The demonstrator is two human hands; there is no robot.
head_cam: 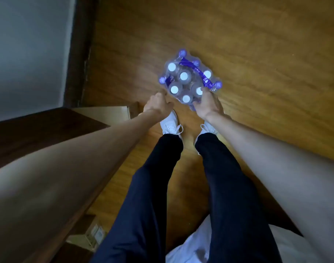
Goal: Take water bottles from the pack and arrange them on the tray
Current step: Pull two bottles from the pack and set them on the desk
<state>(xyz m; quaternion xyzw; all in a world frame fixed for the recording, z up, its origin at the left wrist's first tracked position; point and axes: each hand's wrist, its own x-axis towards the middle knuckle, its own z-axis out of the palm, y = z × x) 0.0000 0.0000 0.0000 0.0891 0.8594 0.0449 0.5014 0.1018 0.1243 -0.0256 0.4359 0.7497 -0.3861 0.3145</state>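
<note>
A shrink-wrapped pack of water bottles [189, 76] stands on the wooden floor, seen from above, with white caps and purple wrap markings. My right hand [207, 105] grips the pack's near right edge, thumb lying over a cap. At the pack's near left corner my left hand [157, 105] has its fingers curled; whether it holds the plastic film is unclear. No tray is in view.
Dark wooden furniture [38, 133] stands at my left, with a lighter wooden ledge [109, 112] near my left hand. My legs and white shoes [170, 126] are just below the pack. A white bed corner [190, 247] lies at the bottom. A dark skirting [78, 54] borders the wall.
</note>
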